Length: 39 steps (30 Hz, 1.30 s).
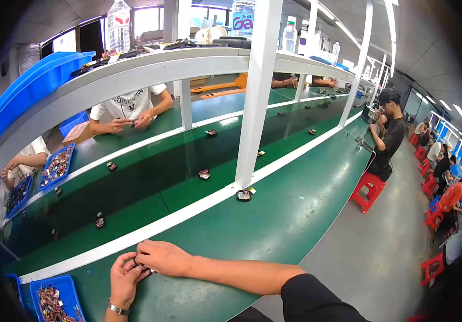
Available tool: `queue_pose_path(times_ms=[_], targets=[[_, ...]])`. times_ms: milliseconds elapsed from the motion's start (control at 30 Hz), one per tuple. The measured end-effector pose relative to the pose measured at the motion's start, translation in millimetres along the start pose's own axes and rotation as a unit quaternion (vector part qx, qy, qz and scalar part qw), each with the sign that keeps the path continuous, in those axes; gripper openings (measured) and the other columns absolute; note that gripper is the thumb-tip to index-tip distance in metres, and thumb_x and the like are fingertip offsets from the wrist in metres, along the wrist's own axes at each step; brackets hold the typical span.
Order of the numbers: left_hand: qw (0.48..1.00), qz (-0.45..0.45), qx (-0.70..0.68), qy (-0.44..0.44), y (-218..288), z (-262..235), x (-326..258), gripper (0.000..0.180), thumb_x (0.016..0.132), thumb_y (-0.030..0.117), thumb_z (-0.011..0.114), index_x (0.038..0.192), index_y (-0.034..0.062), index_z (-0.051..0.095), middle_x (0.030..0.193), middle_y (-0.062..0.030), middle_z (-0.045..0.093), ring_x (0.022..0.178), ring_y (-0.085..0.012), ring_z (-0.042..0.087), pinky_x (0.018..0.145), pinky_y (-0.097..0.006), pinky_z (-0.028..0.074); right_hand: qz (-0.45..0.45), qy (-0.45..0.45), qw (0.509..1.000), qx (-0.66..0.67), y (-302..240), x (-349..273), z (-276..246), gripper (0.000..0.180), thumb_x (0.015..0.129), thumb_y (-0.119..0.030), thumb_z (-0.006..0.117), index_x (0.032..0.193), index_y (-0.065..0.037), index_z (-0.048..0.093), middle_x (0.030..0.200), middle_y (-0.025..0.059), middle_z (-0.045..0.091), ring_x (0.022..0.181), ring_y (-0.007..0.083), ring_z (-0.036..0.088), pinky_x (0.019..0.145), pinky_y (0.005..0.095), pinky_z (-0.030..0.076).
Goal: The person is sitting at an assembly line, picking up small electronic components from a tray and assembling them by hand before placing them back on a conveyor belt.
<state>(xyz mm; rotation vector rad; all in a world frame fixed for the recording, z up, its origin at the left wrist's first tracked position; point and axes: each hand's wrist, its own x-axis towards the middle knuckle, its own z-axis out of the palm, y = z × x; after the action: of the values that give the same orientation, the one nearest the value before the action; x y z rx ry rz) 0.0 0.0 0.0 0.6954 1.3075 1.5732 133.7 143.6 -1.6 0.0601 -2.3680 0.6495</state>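
A small dark part (141, 264), mostly hidden, sits pinched between the person's two hands at the near edge of a green workbench (274, 225), just beside a white strip (188, 214) bordering a darker conveyor belt (150, 182). The left hand (124, 279), wearing a wristwatch (117, 308), curls its fingers up onto the part. The right hand (162, 257) closes over it from above, fingers bent tight. A blue tray (72, 295) of small mixed parts lies near the left hand. More small parts dot the belt. Across it, other seated people work with their hands. A white post (255, 96) rises from the strip.
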Motion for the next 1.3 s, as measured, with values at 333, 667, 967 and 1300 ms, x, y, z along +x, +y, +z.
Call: queue_pose_path(times_ms=[333, 667, 967, 1300], targets=[[0.998, 0.009, -0.002, -0.061, 4, 10, 2, 0.037, 0.092, -0.007, 0.054, 0.128, -0.0038, 0.045, 0.119, -0.0163, 0.059, 0.108, -0.0229, 0.063, 0.093, -0.034, 0.056, 0.018, -0.046, 0.998, 0.024, 4, 1, -26, 0.014, 0.076, -0.011, 0.07, 0.089, -0.008, 0.066, 0.107, 0.008, 0.058, 0.103, 0.0287, 0.055, 0.087, 0.0393, 0.048], [0.995, 0.039, 0.028, -0.086, 3, -4, -7, 0.036, 0.093, -0.004, 0.056, 0.128, -0.0013, 0.047, 0.122, -0.0133, 0.06, 0.108, -0.0187, 0.063, 0.094, -0.034, 0.054, 0.096, -0.081, 0.988, 0.086, -7, 6, -15, 0.01, 0.085, -0.011, 0.069, 0.094, -0.009, 0.072, 0.119, 0.0059, 0.059, 0.114, 0.0252, 0.053, 0.091, 0.0378, 0.049], [0.996, 0.013, 0.004, -0.092, 3, -5, -4, 0.032, 0.096, -0.001, 0.053, 0.127, 0.0028, 0.049, 0.121, -0.0094, 0.061, 0.106, -0.0171, 0.062, 0.093, -0.033, 0.054, 0.056, -0.08, 0.993, 0.074, -10, 9, -23, 0.011, 0.081, -0.008, 0.07, 0.092, -0.009, 0.071, 0.117, 0.0059, 0.06, 0.111, 0.0266, 0.055, 0.088, 0.0373, 0.051], [0.996, 0.004, -0.012, -0.085, 0, -8, -4, 0.026, 0.098, 0.002, 0.051, 0.124, 0.0028, 0.049, 0.121, -0.0107, 0.061, 0.11, -0.0189, 0.062, 0.094, -0.036, 0.054, 0.073, -0.033, 0.994, 0.077, -12, 1, -11, 0.016, 0.081, -0.009, 0.072, 0.096, -0.009, 0.072, 0.116, 0.0061, 0.06, 0.109, 0.0256, 0.057, 0.085, 0.0357, 0.053]])
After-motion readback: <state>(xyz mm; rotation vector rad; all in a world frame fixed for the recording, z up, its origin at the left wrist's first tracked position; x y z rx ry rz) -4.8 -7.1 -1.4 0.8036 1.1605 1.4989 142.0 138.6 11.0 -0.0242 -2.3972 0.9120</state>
